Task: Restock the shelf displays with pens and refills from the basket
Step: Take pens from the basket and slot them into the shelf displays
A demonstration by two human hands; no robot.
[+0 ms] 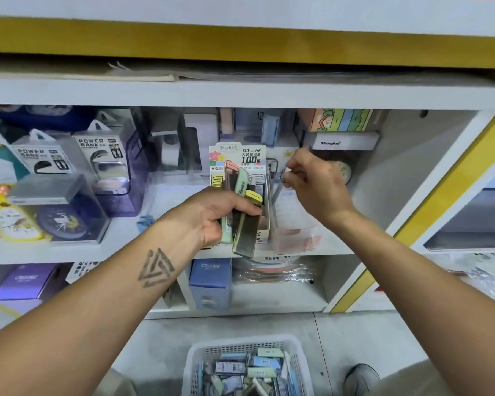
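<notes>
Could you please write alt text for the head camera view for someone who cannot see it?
At a shop shelf, the left hand grips a bundle of refill cases before a display box, while the right hand pinches a pen. A basket sits below.

Bright even light; soft focus, edges bowed by wide-angle.

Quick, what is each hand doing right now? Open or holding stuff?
Left hand: closed, its grip round a bunch of refill cases.
Right hand: closed, pinching a thin pen beside the display box.
</notes>
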